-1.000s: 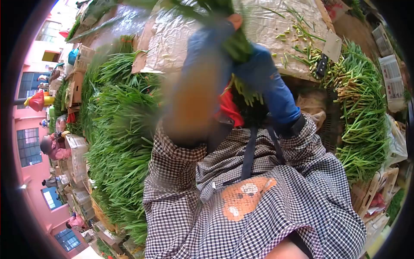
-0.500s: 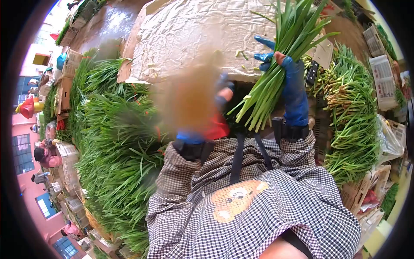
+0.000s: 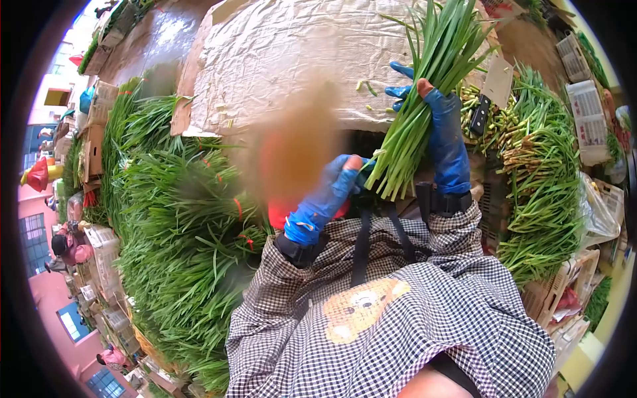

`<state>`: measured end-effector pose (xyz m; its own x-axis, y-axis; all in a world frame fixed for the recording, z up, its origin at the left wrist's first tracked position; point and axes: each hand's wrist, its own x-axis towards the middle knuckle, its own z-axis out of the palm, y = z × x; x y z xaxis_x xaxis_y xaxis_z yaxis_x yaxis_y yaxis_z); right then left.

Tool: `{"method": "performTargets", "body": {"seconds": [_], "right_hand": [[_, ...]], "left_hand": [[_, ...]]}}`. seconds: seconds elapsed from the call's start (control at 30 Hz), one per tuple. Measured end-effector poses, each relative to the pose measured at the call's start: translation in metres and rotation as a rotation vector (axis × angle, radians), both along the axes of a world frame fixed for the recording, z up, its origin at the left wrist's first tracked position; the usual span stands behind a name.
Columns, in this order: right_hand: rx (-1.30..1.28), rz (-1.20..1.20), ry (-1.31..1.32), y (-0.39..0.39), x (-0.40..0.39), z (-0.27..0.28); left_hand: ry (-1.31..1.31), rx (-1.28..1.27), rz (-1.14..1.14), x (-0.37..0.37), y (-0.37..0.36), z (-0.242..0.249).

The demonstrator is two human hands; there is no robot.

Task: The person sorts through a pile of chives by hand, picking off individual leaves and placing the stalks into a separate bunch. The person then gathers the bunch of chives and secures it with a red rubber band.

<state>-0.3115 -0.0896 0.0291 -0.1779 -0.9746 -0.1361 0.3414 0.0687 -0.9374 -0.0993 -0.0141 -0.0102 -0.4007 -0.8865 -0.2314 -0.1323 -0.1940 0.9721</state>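
Observation:
My right hand, in a blue glove with the thumb tip bare, grips a bunch of garlic chives. The leaves point up and away, and the pale stem ends hang down toward me. My left hand, gloved in blue too, is closed in a pinch beside those stem ends. What lies between its fingers, if anything, is too small to make out. Beyond both hands is a work surface covered with a crinkled pale sheet, with a few chive scraps on it.
Bundled chives tied with red bands are heaped at my left. More loose chives lie at my right, near a black object with pale dots. Plastic crates stand at the far right. A blurred brown patch hides part of the middle.
My left hand has come out from behind the blurred patch and moved right, up to the stem ends. The right hand has shifted slightly left with the bunch.

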Motion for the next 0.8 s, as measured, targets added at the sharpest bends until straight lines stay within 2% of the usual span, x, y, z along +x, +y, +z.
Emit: {"method": "performTargets", "body": {"seconds": [0.03, 0.07, 0.2, 0.3, 0.33, 0.37, 0.43, 0.47, 0.53, 0.6, 0.67, 0.7, 0.73, 0.8], "right_hand": [[0.001, -0.001, -0.001, 0.000, -0.002, -0.003], [0.013, 0.007, 0.059, 0.000, -0.004, -0.004], [0.025, -0.031, 0.153, 0.003, -0.013, -0.005], [-0.040, -0.067, 0.048, 0.005, -0.019, 0.002], [-0.013, -0.063, 0.022, 0.008, -0.023, 0.004], [-0.010, -0.066, 0.021, 0.006, -0.026, -0.002], [-0.067, -0.144, 0.060, -0.005, -0.029, -0.016], [-0.067, -0.146, 0.059, -0.005, -0.032, -0.022], [-0.079, -0.105, 0.189, -0.004, -0.034, -0.022], [-0.059, -0.116, 0.190, -0.001, -0.034, -0.018], [-0.039, -0.123, 0.193, 0.005, -0.034, -0.008], [-0.037, -0.169, 0.111, 0.009, -0.034, 0.001], [-0.035, -0.213, 0.025, 0.010, -0.033, 0.006], [-0.106, -0.258, 0.076, -0.002, -0.067, -0.008]], "left_hand": [[0.025, -0.058, 0.012, -0.001, 0.001, 0.000], [-0.101, -0.223, -0.005, -0.004, 0.003, -0.011], [-0.184, -0.236, -0.001, 0.001, 0.005, -0.013], [-0.278, -0.228, 0.001, 0.011, 0.003, -0.011], [-0.125, -0.136, 0.013, 0.010, 0.006, -0.007], [-0.127, -0.133, 0.010, 0.004, 0.007, -0.005], [-0.017, -0.270, 0.054, -0.013, 0.008, 0.000], [0.134, -0.085, 0.056, -0.018, 0.009, 0.005], [0.071, -0.063, 0.030, -0.021, 0.008, 0.004], [0.001, -0.044, 0.001, -0.021, 0.007, 0.002], [-0.037, -0.160, 0.058, -0.013, 0.007, -0.004], [-0.040, -0.161, 0.058, -0.003, 0.007, -0.016], [-0.319, -0.301, 0.046, 0.012, 0.006, -0.034], [-0.801, -0.648, -0.022, 0.027, 0.007, -0.038]]}}
